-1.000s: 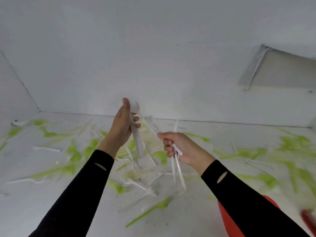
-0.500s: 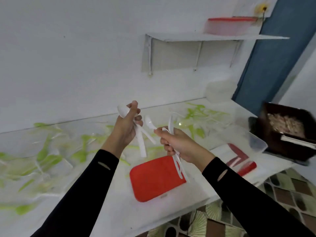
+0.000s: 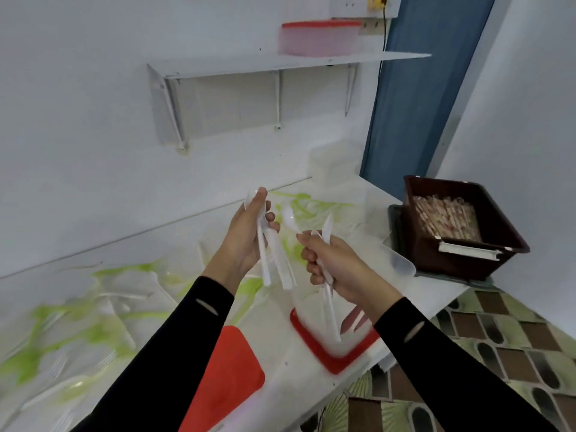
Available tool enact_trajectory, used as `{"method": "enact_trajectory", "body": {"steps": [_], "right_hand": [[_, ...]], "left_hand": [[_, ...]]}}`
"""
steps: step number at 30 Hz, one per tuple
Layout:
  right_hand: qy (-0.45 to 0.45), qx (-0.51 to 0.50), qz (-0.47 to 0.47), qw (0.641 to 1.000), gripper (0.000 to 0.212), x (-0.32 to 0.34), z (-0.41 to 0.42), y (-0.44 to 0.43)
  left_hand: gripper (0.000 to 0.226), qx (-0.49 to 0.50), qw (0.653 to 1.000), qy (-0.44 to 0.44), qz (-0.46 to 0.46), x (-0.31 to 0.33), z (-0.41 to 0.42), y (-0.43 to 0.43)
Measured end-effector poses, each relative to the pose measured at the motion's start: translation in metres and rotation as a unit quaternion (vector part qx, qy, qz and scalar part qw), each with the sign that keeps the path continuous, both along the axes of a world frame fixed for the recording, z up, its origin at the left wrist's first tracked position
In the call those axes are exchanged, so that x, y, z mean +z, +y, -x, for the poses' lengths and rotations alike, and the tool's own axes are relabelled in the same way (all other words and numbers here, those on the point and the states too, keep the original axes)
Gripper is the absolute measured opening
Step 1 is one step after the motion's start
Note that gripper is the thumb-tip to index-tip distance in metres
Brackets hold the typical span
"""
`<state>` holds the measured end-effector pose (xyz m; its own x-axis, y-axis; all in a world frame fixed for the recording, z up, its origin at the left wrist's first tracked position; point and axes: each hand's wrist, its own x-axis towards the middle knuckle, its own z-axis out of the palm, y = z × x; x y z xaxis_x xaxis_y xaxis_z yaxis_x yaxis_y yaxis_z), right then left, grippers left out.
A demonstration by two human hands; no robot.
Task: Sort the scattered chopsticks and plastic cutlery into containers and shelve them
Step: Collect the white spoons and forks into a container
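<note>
My left hand (image 3: 246, 235) grips a bundle of white plastic spoons (image 3: 274, 260), handles pointing down. My right hand (image 3: 330, 260) grips other white plastic cutlery (image 3: 327, 294); a spoon bowl and a knife tip stick up above the fist and the handles hang down over a clear container with a red rim (image 3: 314, 341) on the table. Both hands are held above the table, a short gap apart. More white and green cutlery (image 3: 103, 310) lies scattered on the white table (image 3: 290, 385) to the left.
A red lid (image 3: 227, 381) lies near the front edge. A dark brown bin of wrapped chopsticks (image 3: 448, 219) stands at the right end. A wall shelf (image 3: 280, 65) holds a closed red-lidded container (image 3: 318, 39). Another clear tub (image 3: 333, 163) sits at the back. Patterned floor lies beyond the edge.
The view has swung right from the scattered cutlery to the containers, shelf and chopstick bin. Both hands keep their cutlery and now hang over the red-rimmed container.
</note>
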<state>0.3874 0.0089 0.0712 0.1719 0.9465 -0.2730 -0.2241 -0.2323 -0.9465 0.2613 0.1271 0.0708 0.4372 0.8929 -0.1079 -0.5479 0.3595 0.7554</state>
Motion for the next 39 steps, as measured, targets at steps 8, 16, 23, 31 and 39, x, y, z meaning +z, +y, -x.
{"method": "enact_trajectory", "body": {"steps": [8, 16, 23, 31, 39], "right_hand": [[0.065, -0.033, -0.009, 0.997, 0.011, 0.031, -0.091, 0.063], [0.071, -0.037, -0.022, 0.997, 0.013, 0.036, -0.157, 0.107], [0.000, 0.061, -0.005, 0.998, 0.014, 0.026, -0.188, 0.152], [-0.071, 0.157, -0.009, 0.985, 0.013, -0.008, -0.187, 0.192], [-0.118, 0.160, -0.031, 0.980, 0.015, -0.050, -0.185, 0.213]], "left_hand": [[0.030, 0.009, 0.999, -0.034, 0.007, 0.014, -0.081, 0.055], [0.033, 0.061, 0.996, -0.036, 0.055, -0.002, -0.145, 0.087], [0.018, 0.126, 0.991, -0.016, 0.028, -0.019, -0.162, 0.102], [0.029, 0.249, 0.965, 0.033, 0.072, -0.044, -0.170, 0.105], [0.020, 0.312, 0.946, 0.004, 0.094, -0.070, -0.175, 0.107]]}}
